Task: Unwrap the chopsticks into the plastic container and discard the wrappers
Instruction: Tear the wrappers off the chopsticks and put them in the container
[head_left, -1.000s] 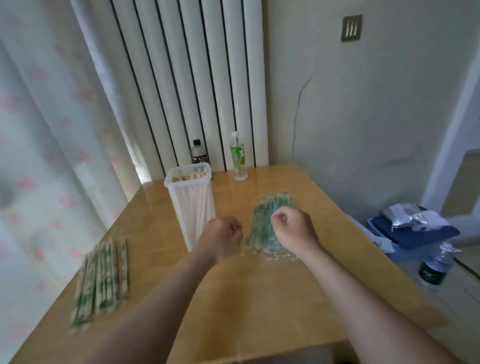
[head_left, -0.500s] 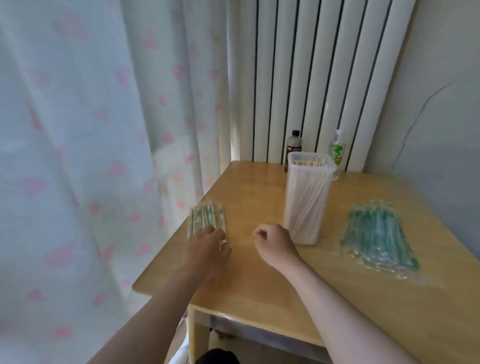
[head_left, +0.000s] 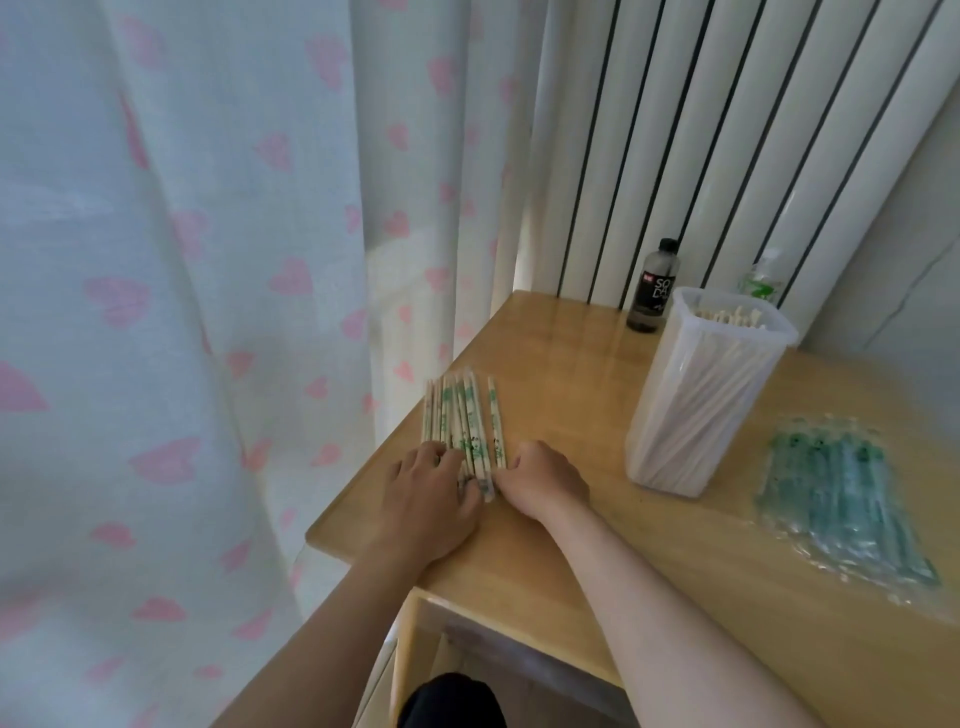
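Low in the middle of the frame, the left hand (head_left: 426, 499) lies palm down on the wooden surface (head_left: 566, 364), its fingers fairly straight and spread over the near ends of the wrapped chopsticks (head_left: 462, 421), pressing on them rather than clasping them; just to its right the right hand (head_left: 545, 480) rests knuckles up with its fingers curled under, its fingertips against the near end of the rightmost packet; whether it pinches that packet I cannot tell. The wrapped chopsticks lie side by side in a flat row near the surface's left edge, running away from the hands toward the upper part of the frame, one packet a little apart on the right.

Right of centre, well apart from the hands, the plastic container (head_left: 701, 395) stands upright and open-topped, with bare chopsticks inside; at the right edge a pile of empty wrappers (head_left: 841, 499), clear with green print, lies flat on the surface beside the container. Behind the container stand a dark soda bottle (head_left: 652, 286) and a green-labelled bottle (head_left: 761, 280), the latter partly hidden by the container's rim; a white radiator (head_left: 701, 130) rises in the upper right; a pale curtain (head_left: 182, 260) with pink hearts fills the left half.
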